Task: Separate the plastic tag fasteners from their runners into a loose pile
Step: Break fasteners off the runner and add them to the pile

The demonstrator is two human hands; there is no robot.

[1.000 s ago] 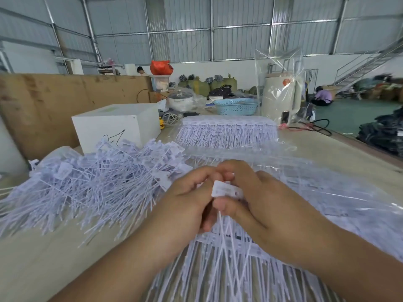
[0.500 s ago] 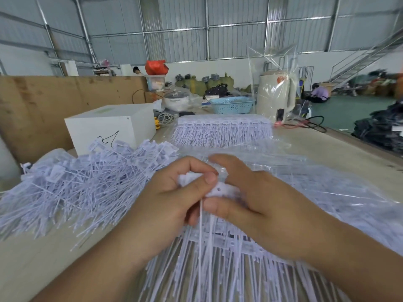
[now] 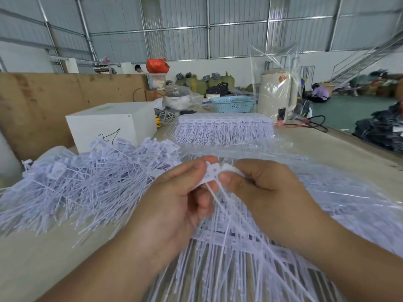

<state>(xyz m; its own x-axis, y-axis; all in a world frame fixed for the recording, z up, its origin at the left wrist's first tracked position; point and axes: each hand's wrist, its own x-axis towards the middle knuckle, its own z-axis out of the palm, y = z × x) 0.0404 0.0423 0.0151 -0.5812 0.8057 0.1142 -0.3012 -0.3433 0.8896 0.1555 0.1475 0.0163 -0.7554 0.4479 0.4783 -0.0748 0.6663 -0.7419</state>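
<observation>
In the head view, both hands are meeting just above the bench (image 3: 43, 264), and the whole matter is sitting between their fingertips. The left hand (image 3: 174, 205) is pinching the flat head of one tag fastener (image 3: 212, 172) between thumb and forefinger, with the other fingers curled loosely beneath. The right hand (image 3: 261, 184) is pinching the neighbouring heads just to the right of it, its thumb (image 3: 226, 178) lying almost against the left fingers.

The pinched fastener's long axis is running from its head at the fingertips down and toward the person, its thin tail trailing past the left palm. It is part of the runner strip (image 3: 229, 243), which is lying below the fingers and fanning its many tails toward the near edge.

The loose pile (image 3: 87, 182) of freed fasteners is lying to the left of the left fingers, near them but not touching. So the left hand is the nearer one to the pile, and I judge it is the one placed to carry the piece over once it is snapped free, while the right is steadying the strip. Whether the pinched head is already parted from its neighbours I cannot tell.

Beyond the fingers, further strips (image 3: 224, 129) are resting in clear wrapping, well apart from both hands.
</observation>
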